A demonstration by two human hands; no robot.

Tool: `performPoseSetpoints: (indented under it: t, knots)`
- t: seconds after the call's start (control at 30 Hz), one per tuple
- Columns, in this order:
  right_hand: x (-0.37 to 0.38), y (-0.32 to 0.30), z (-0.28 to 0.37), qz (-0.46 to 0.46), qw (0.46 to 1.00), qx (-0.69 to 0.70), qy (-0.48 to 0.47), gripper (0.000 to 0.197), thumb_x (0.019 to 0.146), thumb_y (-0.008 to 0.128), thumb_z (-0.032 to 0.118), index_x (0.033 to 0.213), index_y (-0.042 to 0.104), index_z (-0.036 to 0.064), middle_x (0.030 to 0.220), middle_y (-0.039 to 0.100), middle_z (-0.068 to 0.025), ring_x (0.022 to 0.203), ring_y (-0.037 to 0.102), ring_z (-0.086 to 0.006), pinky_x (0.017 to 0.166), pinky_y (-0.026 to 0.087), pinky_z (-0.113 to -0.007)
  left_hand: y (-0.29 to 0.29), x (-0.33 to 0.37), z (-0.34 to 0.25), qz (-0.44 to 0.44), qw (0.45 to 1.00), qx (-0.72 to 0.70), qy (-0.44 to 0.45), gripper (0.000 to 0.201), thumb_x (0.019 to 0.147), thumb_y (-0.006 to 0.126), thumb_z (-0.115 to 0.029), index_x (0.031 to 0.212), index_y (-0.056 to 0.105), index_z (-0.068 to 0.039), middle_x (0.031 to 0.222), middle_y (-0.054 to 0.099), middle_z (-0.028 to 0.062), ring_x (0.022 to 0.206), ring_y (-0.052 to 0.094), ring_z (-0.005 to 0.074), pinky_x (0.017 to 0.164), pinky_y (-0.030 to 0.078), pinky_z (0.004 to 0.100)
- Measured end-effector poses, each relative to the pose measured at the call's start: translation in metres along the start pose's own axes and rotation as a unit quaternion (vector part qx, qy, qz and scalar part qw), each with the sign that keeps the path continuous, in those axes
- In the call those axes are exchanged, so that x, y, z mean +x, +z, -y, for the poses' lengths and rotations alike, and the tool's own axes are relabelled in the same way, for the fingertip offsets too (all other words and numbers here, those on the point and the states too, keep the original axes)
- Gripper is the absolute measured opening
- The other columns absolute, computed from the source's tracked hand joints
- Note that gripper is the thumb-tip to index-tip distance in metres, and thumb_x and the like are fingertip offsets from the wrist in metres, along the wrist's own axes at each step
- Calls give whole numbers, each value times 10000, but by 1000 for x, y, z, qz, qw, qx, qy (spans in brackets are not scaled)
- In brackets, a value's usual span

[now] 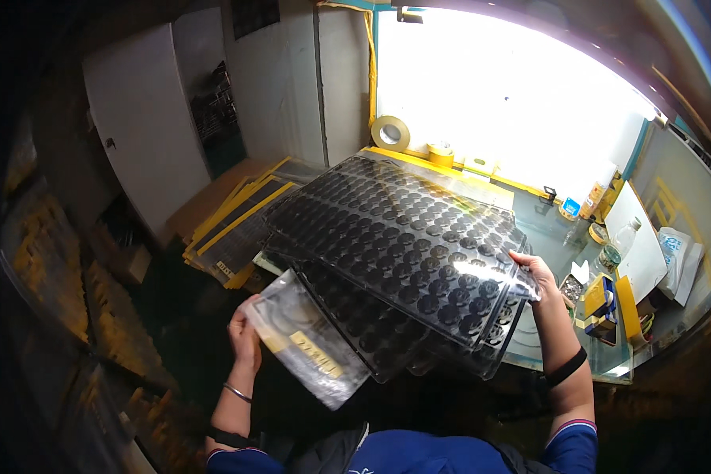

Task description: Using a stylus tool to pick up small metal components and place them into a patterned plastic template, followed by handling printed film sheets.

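Your blister tray (403,237) is dark and see-through, patterned with rows of round pockets. Your clear bag (308,340) carries a yellow label. The tape roll (390,133) is pale yellow.

Factory packing station: stacked part trays (395,237), tape rolls (390,133), workbench (553,237)

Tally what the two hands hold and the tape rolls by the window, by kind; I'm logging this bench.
Dark pocketed trays lifted by the right hand: 1
Clear plastic bags in the left hand: 1
Tape rolls by the window: 2
Total: 4
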State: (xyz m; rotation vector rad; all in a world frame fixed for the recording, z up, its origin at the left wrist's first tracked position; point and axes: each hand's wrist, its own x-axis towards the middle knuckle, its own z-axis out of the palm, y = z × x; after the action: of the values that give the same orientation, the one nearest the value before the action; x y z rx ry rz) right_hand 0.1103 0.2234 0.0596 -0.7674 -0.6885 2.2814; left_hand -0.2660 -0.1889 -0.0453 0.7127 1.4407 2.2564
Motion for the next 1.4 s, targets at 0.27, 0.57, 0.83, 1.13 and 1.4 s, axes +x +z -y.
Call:
performPoseSetpoints:
  t: [0.27,0.57,0.83,1.13,1.4]
  knots:
    - [-11,5,-30,-73,997,-27,-24,169,894,524,-43,1053,511,-100,892,652,-202,753,695,-296,711,620,-425,62,-58,-24,40,924,-307,-226,664,944,417,-583,1343,446,-53,1311,529,134,1194,517,302,1037,400,452]
    - [-6,-20,-28,-95,984,-140,-55,117,912,545,11,996,578,-63,864,667,-148,742,686,-245,723,606,-400,-12,-34,-54,-101,978,115,-144,117,844,637,-9,958,633,18,828,647,75,654,624,142,597,537,289]
    - [-31,-21,-13,-58,991,-116,-34,222,946,534,79,1138,536,-34,1027,659,-136,851,679,-235,768,581,-346,-227,-5,-41,-468,879,92,9,373,853,710,-131,1154,526,-7,1025,602,66,888,592,168,767,497,320]
    - [-109,-16,-51,-97,932,-294,-190,582,897,590,20,1411,324,-50,1300,495,-186,1103,571,-207,899,499,-294,-259,120,24,-505,862,-17,45,462,839,718,-98,1247,515,-16,1143,607,102,977,607,229,820,528,373]
    - [-123,-39,-91,-140,815,-472,-307,517,883,615,3,1355,410,-48,1390,441,-168,1277,449,-237,1053,371,-332,-171,224,16,-447,888,76,68,500,814,744,-123,1237,525,29,1146,624,137,1007,607,223,855,494,341]
